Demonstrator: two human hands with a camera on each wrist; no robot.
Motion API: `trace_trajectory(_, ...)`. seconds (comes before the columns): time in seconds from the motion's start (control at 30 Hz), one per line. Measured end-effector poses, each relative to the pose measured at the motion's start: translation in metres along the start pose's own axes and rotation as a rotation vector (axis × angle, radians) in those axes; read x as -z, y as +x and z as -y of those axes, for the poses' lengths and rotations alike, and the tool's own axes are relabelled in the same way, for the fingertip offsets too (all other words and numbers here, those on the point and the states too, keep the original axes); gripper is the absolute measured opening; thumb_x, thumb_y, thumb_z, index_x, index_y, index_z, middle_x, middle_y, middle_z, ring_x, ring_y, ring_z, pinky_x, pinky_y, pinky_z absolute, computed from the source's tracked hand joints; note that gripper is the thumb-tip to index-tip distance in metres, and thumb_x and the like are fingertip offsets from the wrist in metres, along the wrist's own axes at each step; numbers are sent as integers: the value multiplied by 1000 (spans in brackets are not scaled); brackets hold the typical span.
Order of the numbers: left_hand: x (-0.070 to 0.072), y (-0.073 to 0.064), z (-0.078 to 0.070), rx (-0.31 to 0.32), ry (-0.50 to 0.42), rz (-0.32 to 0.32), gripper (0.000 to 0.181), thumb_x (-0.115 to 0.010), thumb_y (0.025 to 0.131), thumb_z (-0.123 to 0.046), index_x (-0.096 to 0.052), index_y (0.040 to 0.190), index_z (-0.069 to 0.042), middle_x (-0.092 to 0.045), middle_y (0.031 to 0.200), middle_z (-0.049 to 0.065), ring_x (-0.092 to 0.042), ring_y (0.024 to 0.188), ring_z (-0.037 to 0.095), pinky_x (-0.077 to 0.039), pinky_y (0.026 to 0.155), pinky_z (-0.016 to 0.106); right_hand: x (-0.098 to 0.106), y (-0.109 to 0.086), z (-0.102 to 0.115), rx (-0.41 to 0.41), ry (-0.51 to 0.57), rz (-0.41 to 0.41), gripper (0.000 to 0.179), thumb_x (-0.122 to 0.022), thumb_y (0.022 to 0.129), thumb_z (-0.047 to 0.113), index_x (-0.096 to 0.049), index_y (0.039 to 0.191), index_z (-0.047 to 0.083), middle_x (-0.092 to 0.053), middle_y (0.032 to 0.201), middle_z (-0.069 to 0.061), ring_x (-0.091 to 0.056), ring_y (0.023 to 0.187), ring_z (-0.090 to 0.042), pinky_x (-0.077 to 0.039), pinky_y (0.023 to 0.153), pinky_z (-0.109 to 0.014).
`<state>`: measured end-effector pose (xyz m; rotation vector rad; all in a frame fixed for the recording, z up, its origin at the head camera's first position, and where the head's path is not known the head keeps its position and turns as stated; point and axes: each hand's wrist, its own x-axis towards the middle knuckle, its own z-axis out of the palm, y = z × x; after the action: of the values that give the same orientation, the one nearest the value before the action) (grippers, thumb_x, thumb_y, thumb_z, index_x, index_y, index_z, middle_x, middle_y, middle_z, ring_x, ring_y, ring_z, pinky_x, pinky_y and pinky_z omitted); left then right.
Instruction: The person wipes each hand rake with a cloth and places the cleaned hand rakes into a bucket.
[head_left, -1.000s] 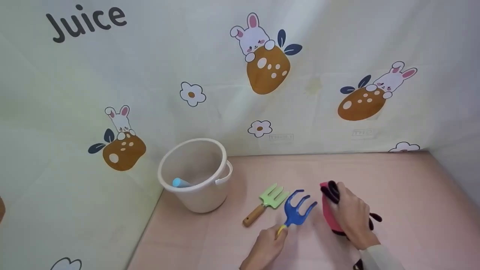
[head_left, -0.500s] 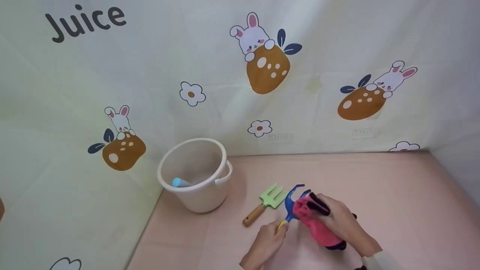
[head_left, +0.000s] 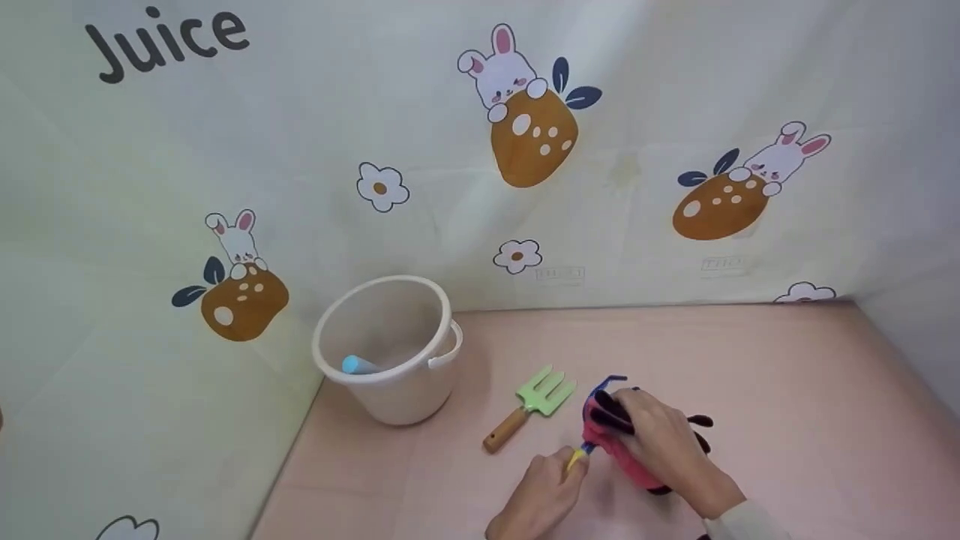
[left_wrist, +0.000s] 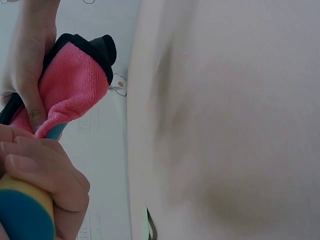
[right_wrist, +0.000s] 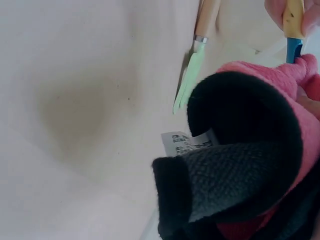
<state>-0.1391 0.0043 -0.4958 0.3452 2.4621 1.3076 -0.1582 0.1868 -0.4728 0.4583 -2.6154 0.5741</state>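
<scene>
My left hand (head_left: 538, 491) grips the yellow handle of a small three-pronged hand cultivator (head_left: 576, 459) with a blue head. The handle's blue end cap (left_wrist: 22, 217) sticks out of that fist in the left wrist view. With my right hand (head_left: 667, 442) I hold a pink cloth (head_left: 636, 463) with black edging, its folds around the cultivator's head. A single blue prong shows beyond the cloth; most of the head is hidden. In the right wrist view the cloth's dark grey underside and a white label (right_wrist: 182, 143) are visible, close to the blue neck.
To the left of the hands, a green hand fork (head_left: 546, 391) with a wooden handle lies on the pink surface (head_left: 787, 375). Beyond it stands a white bucket (head_left: 409, 394) with a light-blue rod-like item (head_left: 360, 365) inside. Printed sheeting (head_left: 637, 75) forms walls behind and at the sides.
My right hand has moved left with the cloth, from beside the cultivator onto its blue head, which the cloth now mostly covers. My left hand keeps its grip, shifted slightly right.
</scene>
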Motion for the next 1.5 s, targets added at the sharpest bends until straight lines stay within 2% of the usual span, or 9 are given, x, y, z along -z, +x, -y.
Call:
trace_trajectory(0.23,1,0,-2,-56,51,-22,33,-44,96,-39,-44,73,-15,-35,57,-9,-31,46,5,-22,42,20,0,5,5,-91,42,-60,32,-79,73,17,-56,93,7,-60,75,-3,-58,67,-14,-52,61,-33)
trace_trajectory(0.33,-1,0,-2,-38,50,-15,35,-44,96,-40,-44,72,-15,-34,57,-8,-30,47,6,-22,42,21,-2,7,7,-152,68,-81,32,-78,75,19,-55,93,6,-59,70,-4,-57,60,-14,-49,55,-33)
trace_trajectory(0.5,-7,-1,1,16,74,-15,37,-45,96,-40,-42,70,-13,-32,57,-7,-29,49,8,-23,45,22,-3,12,11,-266,71,-28,34,-75,78,25,-51,94,5,-53,63,-4,-48,53,-16,-41,49,-30)
trace_trajectory(0.67,-11,-3,2,58,109,-10,37,-46,96,-38,-43,69,-13,-32,57,-7,-28,48,9,-24,45,22,-5,14,12,-335,36,7,38,-73,80,25,-50,98,1,-57,65,-8,-52,52,-18,-45,49,-32)
trace_trajectory(0.93,-12,-4,0,69,147,-2,37,-46,96,-37,-42,68,-13,-32,57,-6,-29,48,9,-24,45,22,-18,10,5,-282,-114,-49,44,-74,79,22,-46,102,-1,-62,72,-16,-55,49,-24,-49,47,-39)
trace_trajectory(1.13,-11,-4,-4,96,147,28,36,-47,96,-37,-45,69,-12,-34,58,-6,-31,50,9,-25,47,23,-23,9,-1,-272,-199,11,44,-71,82,25,-44,105,0,-60,76,-16,-52,50,-22,-49,47,-38)
trace_trajectory(1.23,-12,-3,-4,134,109,52,35,-47,96,-37,-48,70,-12,-37,58,-5,-32,50,9,-25,47,23,-23,8,-2,-253,-225,18,44,-71,82,27,-45,106,1,-59,75,-14,-50,51,-20,-49,48,-36)
trace_trajectory(1.4,-15,1,-2,265,35,98,29,-51,94,-36,-58,80,-12,-41,60,-3,-34,53,12,-27,49,25,-22,3,-7,-207,-239,-5,43,-73,79,26,-45,102,2,-58,70,-12,-47,48,-19,-46,45,-34)
trace_trajectory(1.5,-16,6,2,283,43,106,27,-52,94,-36,-60,83,-12,-42,61,-3,-36,53,12,-27,50,25,-23,-2,-13,-209,-234,1,42,-73,79,26,-45,99,2,-58,68,-11,-48,48,-19,-44,43,-34)
